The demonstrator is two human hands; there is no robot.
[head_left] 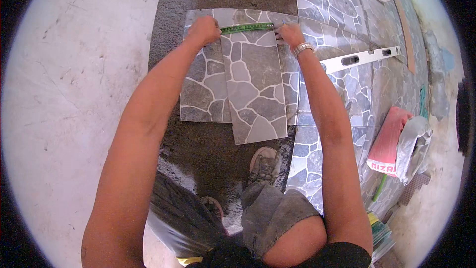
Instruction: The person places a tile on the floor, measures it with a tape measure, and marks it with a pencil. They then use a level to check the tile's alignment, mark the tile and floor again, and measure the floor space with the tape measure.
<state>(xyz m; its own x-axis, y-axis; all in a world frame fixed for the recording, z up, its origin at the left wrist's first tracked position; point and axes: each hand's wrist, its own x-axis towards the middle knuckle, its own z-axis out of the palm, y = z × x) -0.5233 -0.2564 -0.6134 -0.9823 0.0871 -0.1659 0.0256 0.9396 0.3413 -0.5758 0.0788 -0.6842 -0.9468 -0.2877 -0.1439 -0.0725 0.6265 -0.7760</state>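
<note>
A green measuring tape is stretched between my two hands, across the top of a narrow cut tile with a grey stone pattern. My left hand pinches the tape's left end. At its right end, near the tile's top right corner, my right hand has its fingers closed on the tape; a watch sits on that wrist. The narrow tile lies on top of a larger tile of the same pattern, slightly turned, its lower end sticking out past the larger tile's lower edge.
Dark mortar surrounds the tiles, with my shoe on it. Laid tiles cover the right side, bearing a white spirit level, a wooden strip and a red-and-white bag. A pale floor lies left.
</note>
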